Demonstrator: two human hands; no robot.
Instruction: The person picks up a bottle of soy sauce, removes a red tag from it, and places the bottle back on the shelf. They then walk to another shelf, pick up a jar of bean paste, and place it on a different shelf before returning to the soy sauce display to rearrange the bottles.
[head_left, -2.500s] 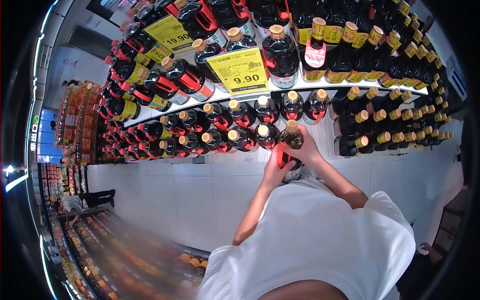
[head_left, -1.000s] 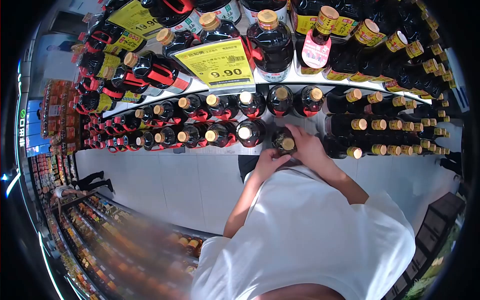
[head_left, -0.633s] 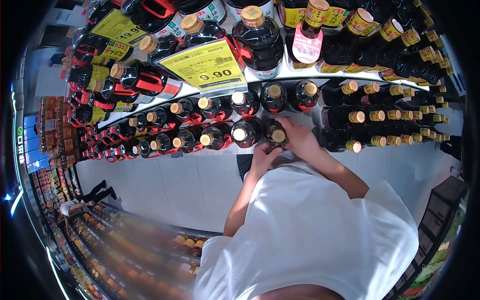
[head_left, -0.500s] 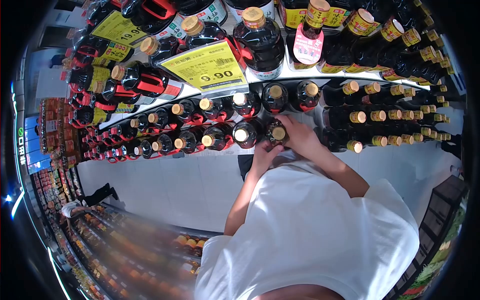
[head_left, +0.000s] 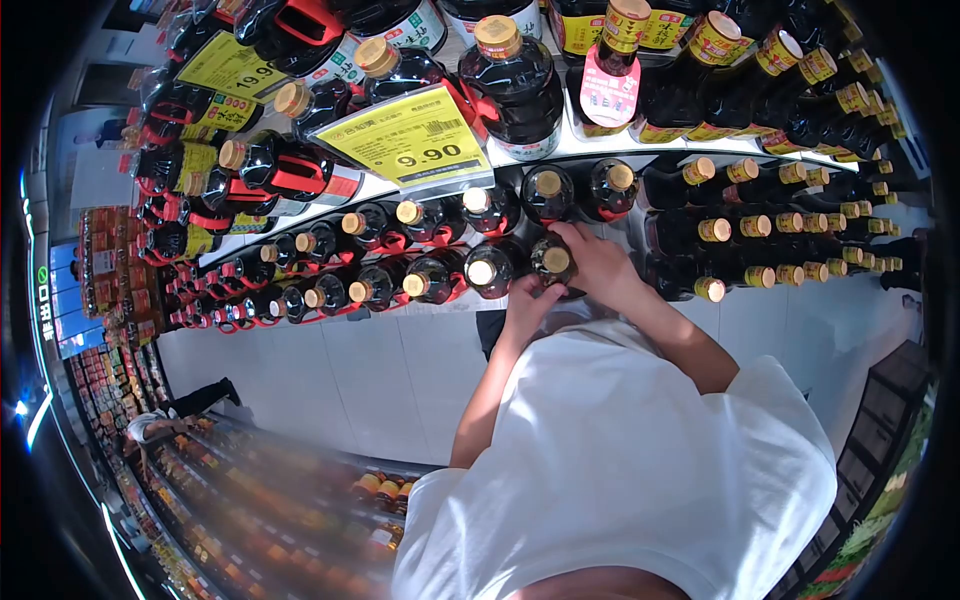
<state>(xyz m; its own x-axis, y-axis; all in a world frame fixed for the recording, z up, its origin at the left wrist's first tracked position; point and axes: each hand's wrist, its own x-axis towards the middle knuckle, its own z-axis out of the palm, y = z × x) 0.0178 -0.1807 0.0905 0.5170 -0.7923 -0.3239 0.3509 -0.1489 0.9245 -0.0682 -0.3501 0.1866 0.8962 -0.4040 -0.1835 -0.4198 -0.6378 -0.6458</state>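
Both hands are closed around a dark soy sauce bottle with a gold cap, standing upright at the front edge of the lower shelf. My left hand grips its near left side, fingers low on the bottle. Around its right side wraps my right hand. Just left of the held bottle is another gold-capped bottle. Two more, a dark bottle and its neighbour, stand behind it. The lower part of the held bottle is hidden by my hands.
Rows of yellow-capped bottles fill the shelf to the right. Above, an upper shelf holds large bottles and a yellow price tag reading 9.90. At the far left a person is beside another stocked shelf.
Both hands stay on the same bottle, with only a slight shift of the fingers. The whole view has tilted a little. The person at the far left has shifted slightly.
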